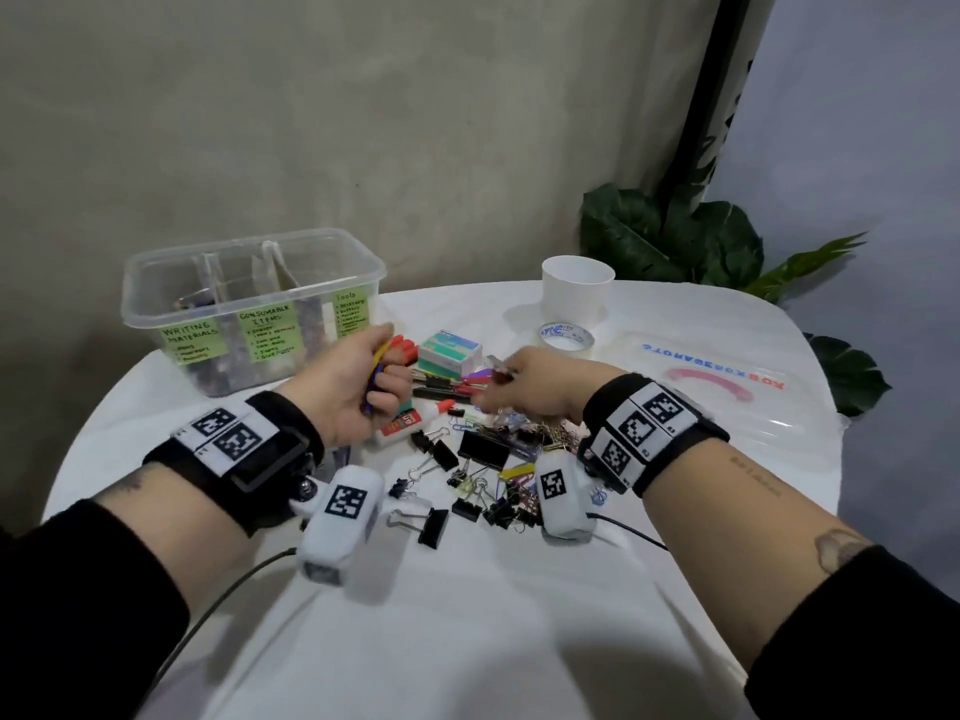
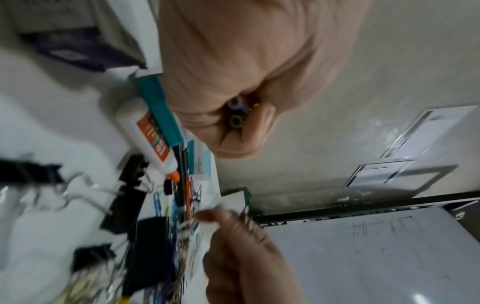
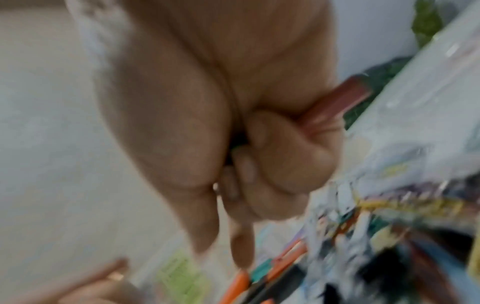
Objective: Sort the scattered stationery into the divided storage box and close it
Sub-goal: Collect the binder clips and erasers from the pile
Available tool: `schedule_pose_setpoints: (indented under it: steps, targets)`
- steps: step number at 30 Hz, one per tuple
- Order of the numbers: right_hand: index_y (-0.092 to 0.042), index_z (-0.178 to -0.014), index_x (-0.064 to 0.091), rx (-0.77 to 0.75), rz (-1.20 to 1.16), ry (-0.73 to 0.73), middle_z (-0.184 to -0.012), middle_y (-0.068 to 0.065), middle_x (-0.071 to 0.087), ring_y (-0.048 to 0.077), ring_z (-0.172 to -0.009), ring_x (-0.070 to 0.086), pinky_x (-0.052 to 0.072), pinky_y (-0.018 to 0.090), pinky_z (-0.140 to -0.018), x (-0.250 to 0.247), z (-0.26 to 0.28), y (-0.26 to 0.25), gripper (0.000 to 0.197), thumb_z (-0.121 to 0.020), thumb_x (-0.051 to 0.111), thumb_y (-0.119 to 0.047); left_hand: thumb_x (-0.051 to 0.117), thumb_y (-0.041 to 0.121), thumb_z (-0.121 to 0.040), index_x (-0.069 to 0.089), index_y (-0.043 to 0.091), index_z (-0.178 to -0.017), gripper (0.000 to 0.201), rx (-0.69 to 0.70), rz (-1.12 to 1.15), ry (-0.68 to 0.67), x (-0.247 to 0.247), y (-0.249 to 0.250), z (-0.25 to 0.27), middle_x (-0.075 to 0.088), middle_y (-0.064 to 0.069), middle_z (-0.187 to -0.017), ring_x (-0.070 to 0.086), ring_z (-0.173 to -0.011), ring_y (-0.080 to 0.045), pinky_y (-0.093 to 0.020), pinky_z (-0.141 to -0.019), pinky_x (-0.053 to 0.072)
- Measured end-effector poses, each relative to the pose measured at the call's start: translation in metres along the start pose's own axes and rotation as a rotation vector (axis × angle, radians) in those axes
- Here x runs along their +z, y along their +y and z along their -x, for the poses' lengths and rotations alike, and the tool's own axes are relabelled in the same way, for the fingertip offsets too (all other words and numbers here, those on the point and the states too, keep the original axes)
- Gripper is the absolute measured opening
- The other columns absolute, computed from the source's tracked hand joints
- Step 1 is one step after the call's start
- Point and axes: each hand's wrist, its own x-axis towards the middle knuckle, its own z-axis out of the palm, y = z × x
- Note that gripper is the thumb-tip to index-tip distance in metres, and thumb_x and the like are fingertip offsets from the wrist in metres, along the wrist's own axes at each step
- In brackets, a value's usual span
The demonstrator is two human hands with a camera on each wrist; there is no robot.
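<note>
My left hand (image 1: 382, 374) is raised over the table and grips a bundle of pens and pencils (image 1: 378, 356); their round ends (image 2: 236, 112) show inside the fist. My right hand (image 1: 498, 381) hovers over the pile with fingers curled round a small reddish item (image 3: 342, 100), too blurred to name. The clear divided storage box (image 1: 254, 304) with green labels stands open at the back left. Its lid (image 1: 727, 392) lies at the right. More pens (image 1: 441, 387), a glue bottle (image 1: 400, 423) and binder clips (image 1: 483, 449) lie between the hands.
A white cup (image 1: 576, 291), a tape roll (image 1: 563, 337) and a box of staples (image 1: 449, 350) stand behind the pile. Coloured paper clips (image 1: 550, 433) are scattered under the right wrist. A plant (image 1: 670, 236) fills the back right corner. The round table's front is bare white cloth (image 1: 467, 615).
</note>
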Motion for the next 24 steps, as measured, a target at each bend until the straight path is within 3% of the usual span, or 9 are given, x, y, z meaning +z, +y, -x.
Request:
schedule_pose_setpoints:
  steps: [3,6,8,10,14,17,20,22,24]
  targets:
    - [-0.012,-0.086,0.060,0.149,-0.578,-0.004,-0.053,-0.003,0.040,0.009,-0.038,0.031,0.025,0.019,-0.035,0.001,-0.003,-0.015,0.031,-0.094,0.061,-0.041,0.041,0.028,-0.103,0.049,0.013,-0.077,0.031,0.017,0.073,0.042,0.003,-0.014,-0.003,0.043,0.003,-0.055,0.042,-0.036,-0.004,-0.011,-0.029,0.030]
    - [-0.020,-0.072,0.042,0.296,-0.914,-0.238,-0.048,-0.007,0.030,0.004,-0.033,0.023,0.018,0.014,-0.027,0.010,-0.002,-0.032,0.037,-0.095,0.055,-0.046,0.041,0.023,-0.103,0.051,0.012,-0.082,0.026,-0.029,0.119,0.060,0.007,-0.028,0.000,0.046,0.001,-0.060,0.043,-0.037,-0.005,-0.012,-0.029,0.027]
    - [-0.020,-0.071,0.041,0.319,-0.881,-0.309,-0.051,-0.006,0.031,0.003,-0.034,0.024,0.018,0.012,-0.027,0.021,0.001,-0.042,0.039,-0.093,0.056,-0.049,0.045,0.037,-0.101,0.048,0.015,-0.075,0.034,-0.062,0.078,0.072,0.008,-0.037,0.002,0.041,0.003,-0.060,0.037,-0.038,-0.005,-0.012,-0.029,0.022]
    - [-0.017,-0.071,0.044,0.309,-0.824,-0.326,-0.053,-0.004,0.036,0.004,-0.035,0.027,0.018,0.012,-0.028,0.032,0.006,-0.050,0.038,-0.096,0.053,-0.044,0.049,0.053,-0.095,0.048,0.016,-0.072,0.044,-0.048,-0.028,0.110,0.007,-0.044,0.002,0.039,0.002,-0.060,0.034,-0.041,-0.007,-0.012,-0.033,0.026]
    - [-0.006,-0.076,0.045,0.274,-0.791,-0.384,-0.060,0.009,0.044,0.012,-0.042,0.042,0.024,0.014,-0.031,0.049,0.017,-0.062,0.018,-0.092,0.040,-0.014,0.052,0.075,-0.079,0.059,0.010,-0.074,0.066,-0.069,-0.094,0.109,0.004,-0.056,0.007,0.048,-0.007,-0.057,0.044,-0.042,-0.015,-0.016,-0.043,0.034]
    - [-0.004,-0.082,0.045,0.204,-0.739,-0.273,-0.063,0.009,0.042,0.017,-0.047,0.041,0.034,0.018,-0.034,0.058,0.024,-0.068,0.010,-0.087,0.038,0.000,0.061,0.062,-0.083,0.063,0.013,-0.080,0.049,-0.067,-0.065,0.122,0.005,-0.059,0.012,0.050,-0.005,-0.054,0.043,-0.040,-0.013,-0.014,-0.042,0.034]
    - [0.004,-0.083,0.054,0.080,-0.604,-0.191,-0.067,0.014,0.051,0.023,-0.052,0.046,0.039,0.031,-0.051,0.065,0.027,-0.071,0.011,-0.081,0.043,0.005,0.052,0.048,-0.096,0.059,0.012,-0.083,0.039,-0.039,0.011,0.170,0.009,-0.060,0.015,0.050,-0.008,-0.050,0.042,-0.031,-0.013,-0.012,-0.034,0.035]
    - [0.009,-0.095,0.062,-0.004,-0.457,-0.158,-0.075,0.020,0.059,0.030,-0.064,0.053,0.045,0.042,-0.064,0.067,0.026,-0.072,0.022,-0.080,0.048,0.002,0.042,0.043,-0.102,0.058,0.012,-0.093,0.036,-0.008,0.045,0.197,0.013,-0.059,0.019,0.056,-0.012,-0.061,0.050,-0.031,-0.018,-0.018,-0.031,0.040]
    - [0.003,-0.104,0.068,-0.073,-0.324,-0.117,-0.085,0.021,0.067,0.031,-0.073,0.057,0.053,0.048,-0.074,0.066,0.026,-0.072,0.027,-0.082,0.054,-0.003,0.033,0.039,-0.105,0.056,0.014,-0.112,0.035,0.021,0.087,0.205,0.016,-0.057,0.021,0.057,-0.014,-0.077,0.057,-0.047,-0.025,-0.029,-0.036,0.047]
